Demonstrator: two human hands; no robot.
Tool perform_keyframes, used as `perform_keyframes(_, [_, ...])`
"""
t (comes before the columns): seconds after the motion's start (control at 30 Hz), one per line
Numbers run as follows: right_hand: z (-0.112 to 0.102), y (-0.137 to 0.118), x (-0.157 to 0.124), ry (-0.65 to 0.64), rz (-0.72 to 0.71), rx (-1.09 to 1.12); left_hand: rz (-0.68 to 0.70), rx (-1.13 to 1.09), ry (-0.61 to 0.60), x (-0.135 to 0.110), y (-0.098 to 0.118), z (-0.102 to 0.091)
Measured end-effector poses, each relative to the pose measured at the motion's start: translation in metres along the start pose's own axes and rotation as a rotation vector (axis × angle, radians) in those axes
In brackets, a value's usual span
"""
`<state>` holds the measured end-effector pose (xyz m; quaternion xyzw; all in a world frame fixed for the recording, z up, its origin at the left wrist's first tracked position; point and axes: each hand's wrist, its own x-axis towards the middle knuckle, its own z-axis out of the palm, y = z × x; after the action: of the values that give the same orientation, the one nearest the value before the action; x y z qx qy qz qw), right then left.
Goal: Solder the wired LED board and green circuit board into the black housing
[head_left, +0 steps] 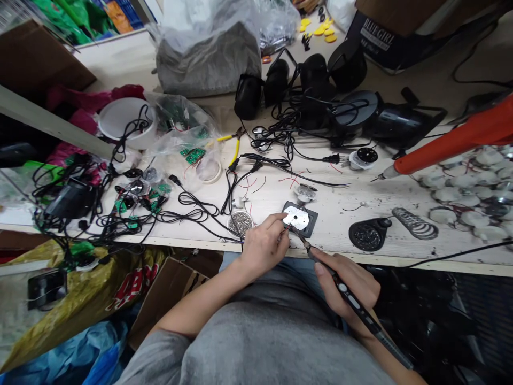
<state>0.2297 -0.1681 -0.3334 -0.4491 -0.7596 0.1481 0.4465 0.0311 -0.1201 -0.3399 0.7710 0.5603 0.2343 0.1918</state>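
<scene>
At the bench's front edge lies a dark square pad [310, 227] with a white octagonal board [295, 218] on it. My left hand [264, 243] rests beside the board, forefinger stretched onto its edge, the other fingers curled and pinched near a thin wire. My right hand [347, 280] is closed round a black pen-shaped soldering iron [352, 302], whose tip [292, 229] touches the board's near edge by my left fingertips. A small dish of metal beads [240, 222] sits just left of my left hand.
Black cables [192, 206] and green circuit boards [195, 155] litter the left side. Black lamp housings [320, 80] stand at the back. An orange tool [452, 141], a black stand [366, 234], a coil spring [414, 223] and several white discs [473, 198] lie right. Yellow-handled cutters [234, 147] lie mid-bench.
</scene>
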Motion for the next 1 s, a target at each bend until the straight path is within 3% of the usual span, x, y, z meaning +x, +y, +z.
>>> perform_keyframes(0.37, [0.003, 0.000, 0.003, 0.017, -0.080, -0.033, 0.054, -0.040, 0.045, -0.001, -0.001, 0.000])
perform_keyframes(0.73, [-0.012, -0.009, 0.008, 0.019, -0.024, -0.062, 0.033, 0.025, 0.010, -0.001, 0.000, 0.000])
perform_keyframes(1.0, [-0.009, -0.006, 0.006, 0.057, -0.025, -0.070, 0.061, -0.044, 0.058, -0.001, -0.002, -0.003])
